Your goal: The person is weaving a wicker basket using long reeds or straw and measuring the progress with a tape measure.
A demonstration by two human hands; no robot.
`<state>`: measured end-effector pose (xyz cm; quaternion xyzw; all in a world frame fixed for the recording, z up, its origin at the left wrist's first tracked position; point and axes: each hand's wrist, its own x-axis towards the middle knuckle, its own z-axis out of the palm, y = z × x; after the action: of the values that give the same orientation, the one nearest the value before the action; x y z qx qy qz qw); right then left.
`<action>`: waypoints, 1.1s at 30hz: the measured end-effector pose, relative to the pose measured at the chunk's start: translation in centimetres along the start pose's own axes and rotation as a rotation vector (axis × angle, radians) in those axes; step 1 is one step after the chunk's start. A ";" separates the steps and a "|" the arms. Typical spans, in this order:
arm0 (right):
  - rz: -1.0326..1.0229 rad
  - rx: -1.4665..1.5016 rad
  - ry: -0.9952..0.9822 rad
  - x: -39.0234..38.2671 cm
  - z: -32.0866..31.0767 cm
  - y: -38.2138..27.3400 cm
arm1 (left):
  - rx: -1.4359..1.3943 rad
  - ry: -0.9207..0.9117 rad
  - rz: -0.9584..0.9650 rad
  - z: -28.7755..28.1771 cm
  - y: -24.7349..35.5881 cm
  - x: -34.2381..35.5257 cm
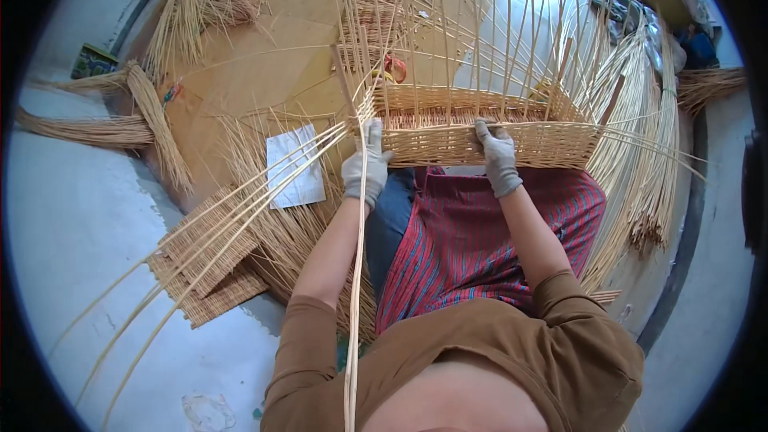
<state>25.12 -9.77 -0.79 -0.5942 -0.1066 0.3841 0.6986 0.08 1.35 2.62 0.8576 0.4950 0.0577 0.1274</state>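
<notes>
A long, rectangular wicker basket (548, 144) in the making lies across my lap, its near wall toward me. Tall willow rods stand up from its sides. At the near left corner, my left hand (365, 166), in a grey-white glove, closes on the basket with its fingers among the rods. Several long rods (268, 188) fan out from that corner to the lower left, and a pair of rods (358, 288) runs down past my left forearm. My gloved right hand (498, 158) grips the near wall around its middle, fingers over the rim; the thumb side is partly hidden.
A striped red cloth (488, 232) covers my lap. Woven panels (212, 260) and a white paper sheet (294, 168) lie at left. Bundles of rods (652, 160) lie at right and bundled strands (196, 20) at far left. Behind the basket are red-handled cutters (395, 69) and another woven piece (376, 12).
</notes>
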 end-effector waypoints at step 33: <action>-0.707 -1.125 -0.241 6.3 16.3 -10.6 | -1.213 -0.123 -0.434 3.2 3.7 6.8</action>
<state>23.87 6.63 11.35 -0.7498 -0.5556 0.0821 0.3497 7.27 4.97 0.38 0.5153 0.5285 0.2509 0.6262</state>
